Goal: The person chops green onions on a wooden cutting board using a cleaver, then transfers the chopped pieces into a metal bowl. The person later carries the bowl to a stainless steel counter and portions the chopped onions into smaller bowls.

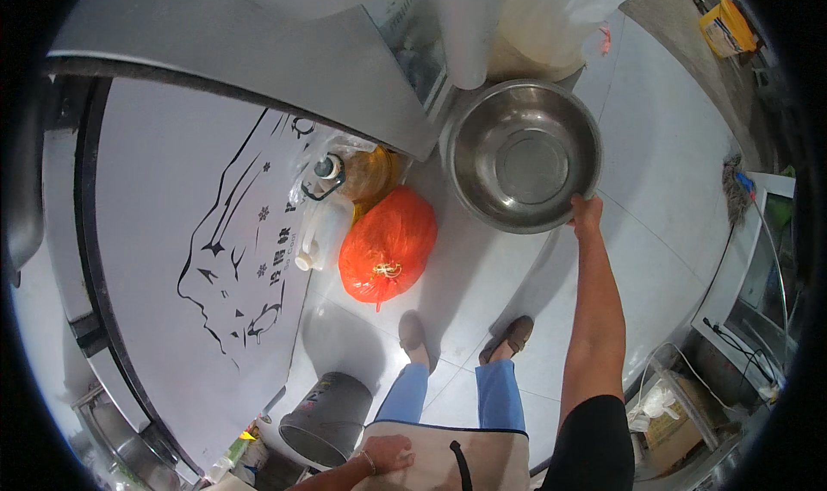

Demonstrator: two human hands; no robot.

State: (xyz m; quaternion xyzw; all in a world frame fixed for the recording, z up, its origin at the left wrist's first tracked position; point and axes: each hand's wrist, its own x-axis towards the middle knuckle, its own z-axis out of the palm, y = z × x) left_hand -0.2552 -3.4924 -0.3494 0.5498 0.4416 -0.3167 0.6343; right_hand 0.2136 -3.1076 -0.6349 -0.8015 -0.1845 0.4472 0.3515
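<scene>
My right hand [586,216] grips the near right rim of a wide stainless steel basin [533,165], which shows nothing in it. The arm is stretched out ahead. My left hand [390,453], with a bracelet at the wrist, rests low in front of the beige apron [446,465]; its fingers are partly curled and I see nothing held. To the left of the basin a tied red plastic bag [389,242] stands on the tiled floor, beside a white plastic jug [328,227] and a large bottle of yellow oil [369,174] with a dark handle.
A white cabinet panel [168,245] with line drawings stands at the left. A grey bucket [329,417] is near my feet. Large translucent bags [539,32] stand beyond the basin. A mop head [735,190], a yellow container [727,29] and a cardboard box [681,426] lie rightward.
</scene>
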